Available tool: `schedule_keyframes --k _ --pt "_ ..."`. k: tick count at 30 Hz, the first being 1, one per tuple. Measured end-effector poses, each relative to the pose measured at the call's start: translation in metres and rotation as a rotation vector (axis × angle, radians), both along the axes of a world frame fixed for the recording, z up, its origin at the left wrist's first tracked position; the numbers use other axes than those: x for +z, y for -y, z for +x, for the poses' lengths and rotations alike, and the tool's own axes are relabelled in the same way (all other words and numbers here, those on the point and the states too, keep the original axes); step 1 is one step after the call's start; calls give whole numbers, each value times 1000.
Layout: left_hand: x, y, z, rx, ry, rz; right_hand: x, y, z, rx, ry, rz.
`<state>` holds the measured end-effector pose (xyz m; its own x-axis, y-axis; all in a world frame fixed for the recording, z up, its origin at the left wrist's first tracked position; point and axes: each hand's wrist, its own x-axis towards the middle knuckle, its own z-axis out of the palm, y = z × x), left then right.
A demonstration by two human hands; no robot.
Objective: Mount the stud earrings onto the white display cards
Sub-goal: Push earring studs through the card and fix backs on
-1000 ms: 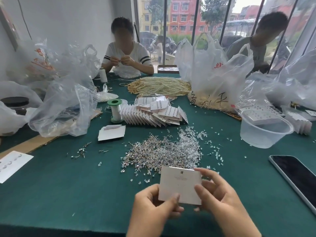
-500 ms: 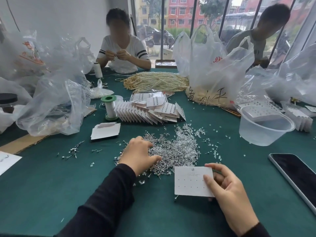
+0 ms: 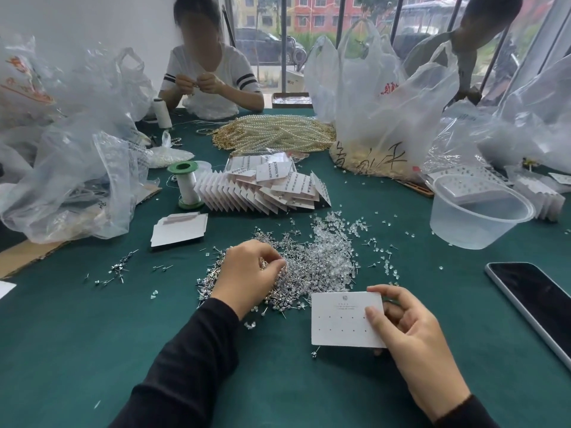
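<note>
The left hand reaches from a black sleeve in the lower centre of the frame, knuckles up, over the near-left part of the heap of silver stud earrings and clear plastic backs. Its fingers curl down into the heap with thumb and fingertips drawn together; I cannot tell whether a stud is caught between them.

The right hand, at lower right, pinches the white rectangular paper display card by its right edge, thumb on the face and fingers behind. The card tilts just above the dark green felt worktop, its far edge touching the heap's near fringe.

Bare felt lies left of the sleeve and below the card. A black-screened phone lies near the right edge.
</note>
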<state>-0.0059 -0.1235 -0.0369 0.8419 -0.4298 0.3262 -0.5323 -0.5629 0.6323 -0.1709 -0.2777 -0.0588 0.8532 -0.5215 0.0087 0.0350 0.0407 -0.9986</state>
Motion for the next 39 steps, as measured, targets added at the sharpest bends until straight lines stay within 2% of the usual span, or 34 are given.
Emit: schedule_keyframes --k 10,14,19,26,30,39 --pt "-1 1 -8 3 -23 -31 -2 1 1 -1 31 20" --pt "0 5 -4 3 90 187 -1 1 1 4 34 18" --pt "6 28 0 -126 41 415 0 1 1 8 26 9" --pt "0 28 -2 -132 52 133 -1 2 0 6 19 6" --pt "2 22 -4 -98 -32 -41 -1 2 0 0 23 24" --pt "-9 36 1 -101 97 206 0 2 0 10 17 44"
